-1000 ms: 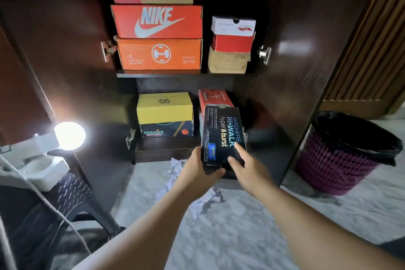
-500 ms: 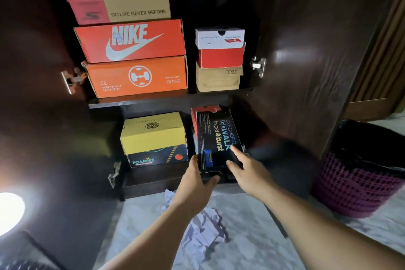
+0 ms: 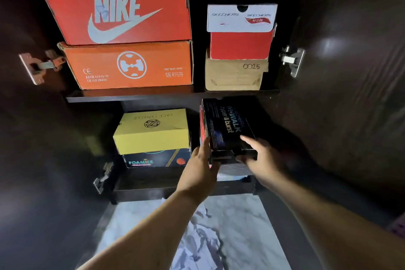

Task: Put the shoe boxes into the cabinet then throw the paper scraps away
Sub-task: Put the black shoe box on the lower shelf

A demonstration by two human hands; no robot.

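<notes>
A black Skechers shoe box (image 3: 228, 127) lies lengthwise on the right of the cabinet's lower shelf (image 3: 153, 188), on top of a red box (image 3: 202, 131) whose edge shows at its left. My left hand (image 3: 200, 164) holds the box's near left corner, fingers up along its side. On the near right corner my right hand (image 3: 260, 158) holds it with fingers on the lid and thumb at the front. Crumpled white paper scraps (image 3: 203, 239) lie on the marble floor below the cabinet, between my forearms.
The upper shelf (image 3: 135, 97) holds a stack of three big boxes at left and three small ones (image 3: 238, 50) at right. A yellow box (image 3: 153, 131) sits on a Foamies box at lower left. Both dark doors stand open. A sliver of pink bin (image 3: 400, 227) shows at far right.
The black box has gone up and deeper into the lower shelf over the red box, both hands following it. The view has moved closer; the lamp and most of the bin left the frame.
</notes>
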